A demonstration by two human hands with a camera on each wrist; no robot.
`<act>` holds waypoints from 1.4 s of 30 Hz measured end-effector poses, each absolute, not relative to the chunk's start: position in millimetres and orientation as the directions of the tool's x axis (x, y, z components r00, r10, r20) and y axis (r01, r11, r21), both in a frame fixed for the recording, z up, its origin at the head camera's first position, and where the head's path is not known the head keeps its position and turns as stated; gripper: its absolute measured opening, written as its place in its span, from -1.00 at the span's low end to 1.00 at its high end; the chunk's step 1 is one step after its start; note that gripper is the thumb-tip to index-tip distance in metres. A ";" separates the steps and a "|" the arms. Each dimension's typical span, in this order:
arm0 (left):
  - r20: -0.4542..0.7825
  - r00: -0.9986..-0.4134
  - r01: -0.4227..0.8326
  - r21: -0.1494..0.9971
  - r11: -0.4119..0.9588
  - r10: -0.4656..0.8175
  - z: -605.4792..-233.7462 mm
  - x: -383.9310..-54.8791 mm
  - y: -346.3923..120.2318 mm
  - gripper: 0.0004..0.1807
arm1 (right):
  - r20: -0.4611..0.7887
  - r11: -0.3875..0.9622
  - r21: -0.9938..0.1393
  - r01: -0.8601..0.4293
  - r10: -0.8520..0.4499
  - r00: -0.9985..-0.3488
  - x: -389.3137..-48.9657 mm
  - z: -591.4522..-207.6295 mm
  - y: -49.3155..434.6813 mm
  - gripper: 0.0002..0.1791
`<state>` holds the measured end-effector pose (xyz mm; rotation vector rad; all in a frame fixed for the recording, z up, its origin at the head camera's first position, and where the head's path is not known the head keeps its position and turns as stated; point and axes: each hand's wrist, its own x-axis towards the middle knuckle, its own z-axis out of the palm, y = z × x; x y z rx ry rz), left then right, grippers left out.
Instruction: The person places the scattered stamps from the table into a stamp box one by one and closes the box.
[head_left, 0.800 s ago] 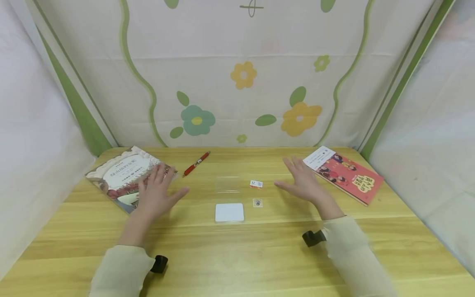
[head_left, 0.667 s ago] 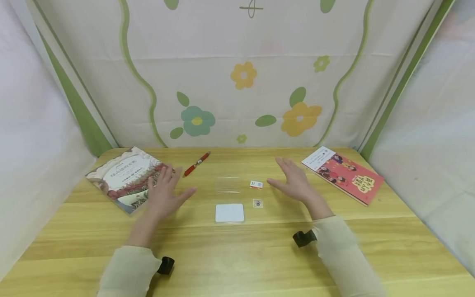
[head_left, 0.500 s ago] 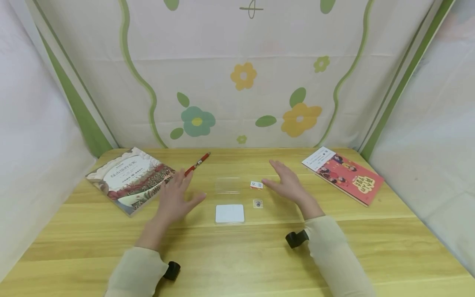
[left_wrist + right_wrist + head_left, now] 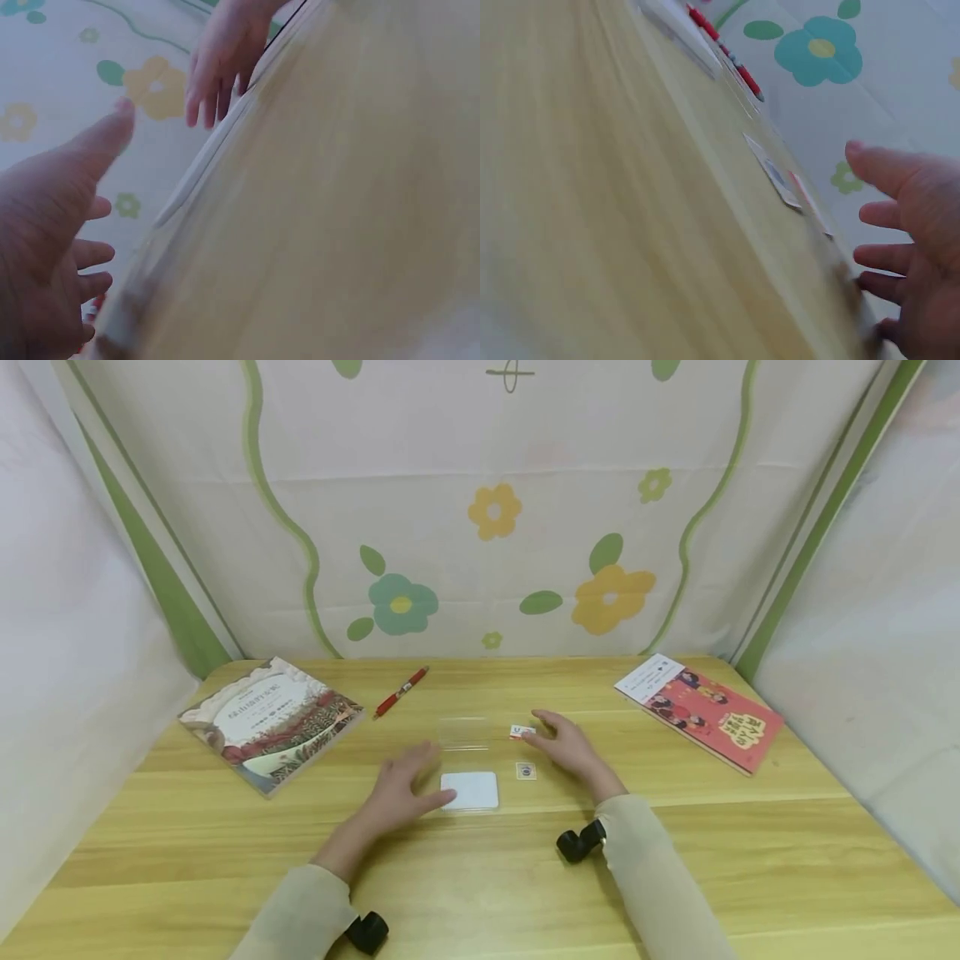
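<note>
Left hand (image 4: 396, 793): fingers blurred in the head view, wrist side cut off by the left edge of the left wrist view
Right hand (image 4: 567, 749): cut off by the right edge of its own wrist view
White rectangle (image 4: 476, 791): left end partly hidden behind the left thumb
Red-and-white card (image 4: 518, 732): partly covered by the right thumb
Square card (image 4: 526, 771): design too small to make out
Sleeves (image 4: 300, 910): cut off by the head view's bottom edge

Box (image 4: 474, 791) left of two cards (image 4: 526, 771)

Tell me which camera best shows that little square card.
The head view: the square card lies uncovered there, its printed face whole. The right wrist view shows it only at a steep slant; the left wrist view doesn't show it.
</note>
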<state>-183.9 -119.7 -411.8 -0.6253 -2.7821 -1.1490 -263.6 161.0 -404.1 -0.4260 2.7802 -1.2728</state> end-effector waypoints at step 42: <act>0.278 -0.880 0.475 0.478 0.738 0.386 -428.9 -178.1 -113.3 -0.27 | 0.295 0.760 -0.571 -0.309 -0.161 -0.942 -263.0 -424.3 145.3 -0.90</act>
